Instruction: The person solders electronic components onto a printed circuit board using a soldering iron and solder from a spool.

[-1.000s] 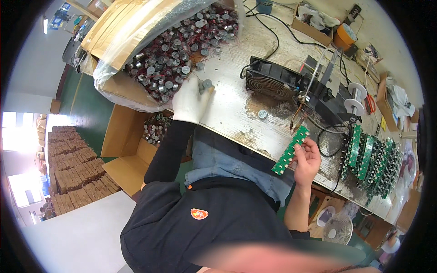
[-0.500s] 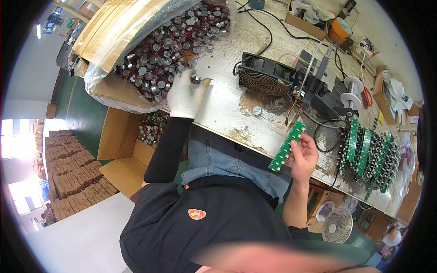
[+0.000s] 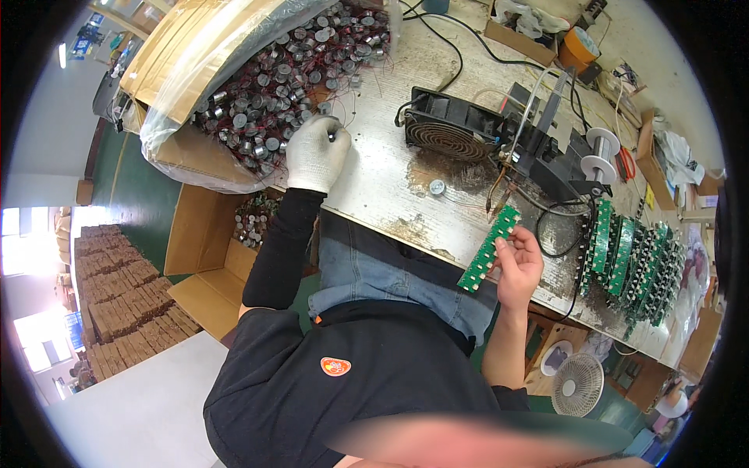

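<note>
My left hand, in a white glove, is closed at the edge of a heap of small round metal motors with thin red wires. Its curled fingers mostly hide the motor they hold; only a dark bit shows, with fine wires near the fingertips. My bare right hand pinches a long green circuit board strip between thumb and fingers, tilted over the table's front edge. One loose motor lies on the table between the hands, its thin wires stretching toward the soldering device.
A black fan stands on the worn white table, beside a solder spool. Many green board strips are stacked at the right. An open carton with more motors sits below the table at the left. Black cables cross the back.
My left fingers have curled in tighter around the motor, which showed more half a second ago. The right hand and the board strip have hardly moved.
</note>
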